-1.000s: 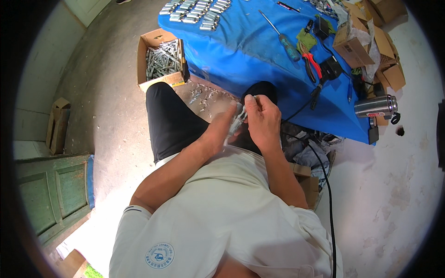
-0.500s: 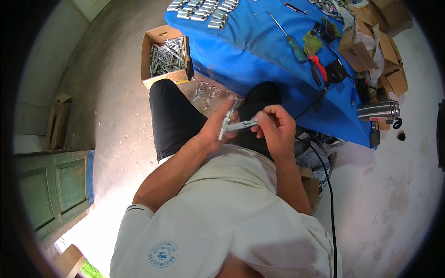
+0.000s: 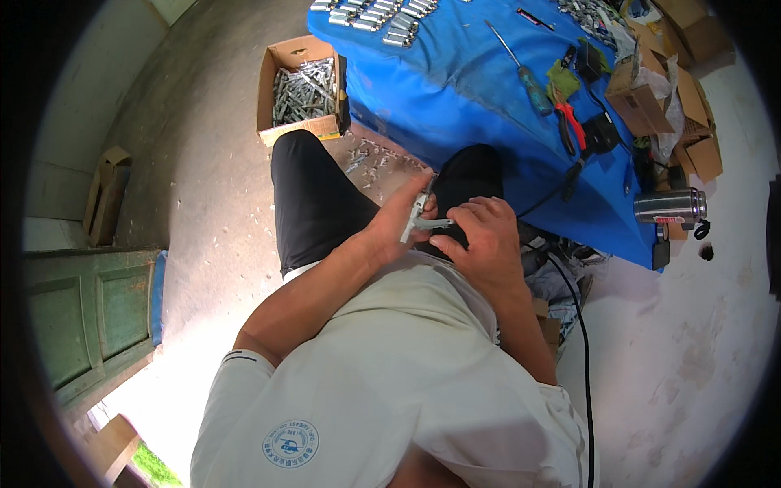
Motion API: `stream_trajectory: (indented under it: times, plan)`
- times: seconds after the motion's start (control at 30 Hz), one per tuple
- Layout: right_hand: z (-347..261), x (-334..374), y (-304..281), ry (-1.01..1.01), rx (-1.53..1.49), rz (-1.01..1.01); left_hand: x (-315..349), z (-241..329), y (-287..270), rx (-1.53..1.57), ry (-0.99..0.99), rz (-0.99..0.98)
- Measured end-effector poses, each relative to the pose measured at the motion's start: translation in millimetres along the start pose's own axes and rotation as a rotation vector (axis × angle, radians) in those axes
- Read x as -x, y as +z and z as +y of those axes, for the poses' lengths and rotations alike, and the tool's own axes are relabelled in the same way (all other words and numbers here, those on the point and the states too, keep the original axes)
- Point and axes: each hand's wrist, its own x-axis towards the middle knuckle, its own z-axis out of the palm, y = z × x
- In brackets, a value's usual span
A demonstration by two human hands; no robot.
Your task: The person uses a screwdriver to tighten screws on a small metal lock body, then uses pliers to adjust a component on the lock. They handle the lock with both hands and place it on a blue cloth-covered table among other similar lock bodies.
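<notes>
So the person was sitting with a grey metal piece (image 3: pixel 413 218) up above their lap, between the knees, at the near side of the blue-covered table (image 3: pixel 464 89). The left hand (image 3: pixel 394 215) had it gripped, thumb running along the long part, while a thinner arm stuck out to the right. The right hand (image 3: pixel 490 242) was right at the end of that arm, fingers bent and thumb apart from the index. Honestly couldn't tell if it was pinching the tip or just touching it.

I'd call the step in hand two-handed fiddling with that one piece. My guess is the next move called for the left hand to stay firm and the right to work the arm with light, accurate fingertips.

Far left of the hands, a cardboard box (image 3: pixel 306 130) on the floor held a heap of similar-looking metal parts (image 3: pixel 305 91). Silver pieces (image 3: pixel 399 32) sat in rows at the table's far left, and a screwdriver (image 3: pixel 534 91) and red-and-black pliers (image 3: pixel 576 128) lay further right.
</notes>
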Motion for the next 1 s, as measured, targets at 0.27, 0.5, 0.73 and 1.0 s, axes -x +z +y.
stream_trajectory:
  times: [0.27,0.5,0.73,1.0]
  plan:
    - [3.4,4.3,14.8,0.134,-0.370,-0.043,5.6,2.8,9.9,0.037,0.030,0.026]
    - [18.0,9.0,5.3,0.318,-0.673,-0.156,3.6,2.4,-1.2,0.062,-0.012,-0.001]
    - [28.9,11.9,-13.3,0.436,-0.736,-0.236,8.7,2.8,-11.3,0.072,-0.077,-0.133]
    - [42.4,17.0,-28.5,0.418,-0.677,-0.142,12.0,1.3,-3.0,-0.029,-0.168,-0.120]
